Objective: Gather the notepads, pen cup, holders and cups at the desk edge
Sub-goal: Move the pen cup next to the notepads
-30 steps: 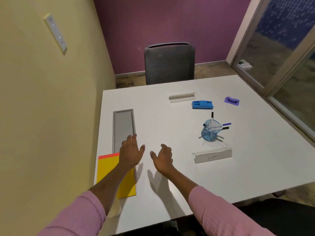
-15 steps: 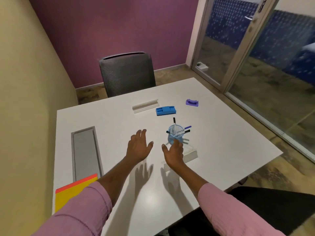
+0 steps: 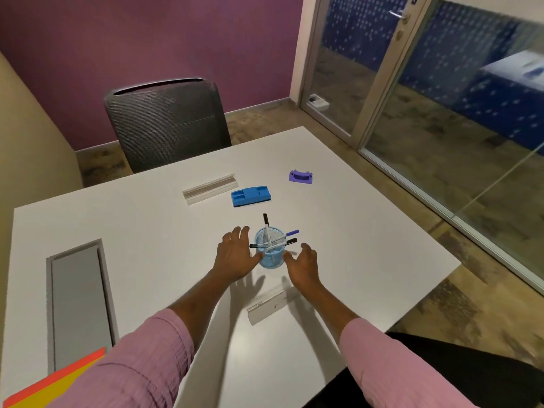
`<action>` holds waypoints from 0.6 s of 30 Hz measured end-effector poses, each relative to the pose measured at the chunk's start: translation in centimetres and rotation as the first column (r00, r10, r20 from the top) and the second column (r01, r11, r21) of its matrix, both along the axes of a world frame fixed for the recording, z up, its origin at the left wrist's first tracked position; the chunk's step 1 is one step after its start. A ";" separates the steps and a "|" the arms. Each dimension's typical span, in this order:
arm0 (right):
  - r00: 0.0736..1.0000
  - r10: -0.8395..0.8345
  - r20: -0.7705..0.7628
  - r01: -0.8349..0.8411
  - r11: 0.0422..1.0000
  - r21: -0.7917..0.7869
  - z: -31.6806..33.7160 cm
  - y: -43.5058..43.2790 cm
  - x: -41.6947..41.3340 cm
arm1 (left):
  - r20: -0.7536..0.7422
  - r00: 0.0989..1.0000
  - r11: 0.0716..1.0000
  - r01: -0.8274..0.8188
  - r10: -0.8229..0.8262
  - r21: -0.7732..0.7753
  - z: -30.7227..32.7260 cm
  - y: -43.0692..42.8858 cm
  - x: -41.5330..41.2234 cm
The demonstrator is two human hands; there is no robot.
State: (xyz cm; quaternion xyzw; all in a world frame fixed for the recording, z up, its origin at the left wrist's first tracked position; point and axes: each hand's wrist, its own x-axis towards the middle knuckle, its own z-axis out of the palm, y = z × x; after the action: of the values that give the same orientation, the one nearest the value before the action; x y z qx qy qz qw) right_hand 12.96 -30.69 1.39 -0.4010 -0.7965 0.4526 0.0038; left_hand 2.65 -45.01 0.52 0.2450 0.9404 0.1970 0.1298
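A blue mesh pen cup [image 3: 271, 255] with several pens stands mid-desk. My left hand [image 3: 235, 257] is at its left side and my right hand [image 3: 303, 265] at its right, both with relaxed fingers; whether they touch the cup I cannot tell. A clear name-card holder [image 3: 266, 307] lies just behind my wrists, near the front. Farther back lie a second clear holder [image 3: 209, 189], a blue holder [image 3: 250, 195] and a small purple holder [image 3: 300, 176]. A yellow notepad with a red edge [image 3: 56, 384] sits at the front left corner.
The white desk [image 3: 368, 231] has a grey cable hatch [image 3: 78, 304] on the left. A dark mesh chair [image 3: 166, 122] stands at the far edge. Yellow wall at left, glass door and partition [image 3: 441, 98] at right.
Both hands have moved forward from the front-left of the desk to either side of the pen cup. The view has swung right, leaving the notepad at the lower left corner.
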 end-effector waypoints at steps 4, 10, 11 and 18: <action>1.000 -0.027 -0.003 0.027 0.998 -0.060 -1.2 0.9 -1.6 | 0.031 0.999 0.999 -0.009 0.008 0.031 -1.3 1.7 -1.3; 0.999 -0.053 0.001 0.052 0.992 -0.115 -2.6 0.6 -3.4 | 0.184 0.981 0.988 -0.088 0.064 0.125 -3.1 3.6 -2.1; 0.998 -0.062 0.000 0.062 0.990 -0.124 -2.9 0.5 -3.7 | 0.197 0.978 0.985 -0.096 0.066 0.143 -3.4 3.8 -2.3; 0.983 -0.186 0.006 0.179 0.937 -0.302 -3.9 0.1 -4.7 | 0.238 0.968 0.966 -0.137 0.083 0.218 -4.2 4.6 -2.8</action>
State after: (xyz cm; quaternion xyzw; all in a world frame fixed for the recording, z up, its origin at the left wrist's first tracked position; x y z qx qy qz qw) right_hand 8.24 -30.61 -2.51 -0.4639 -0.6776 0.5706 -0.0066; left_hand -0.18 -40.38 -3.68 0.1814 0.9019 0.3396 0.1956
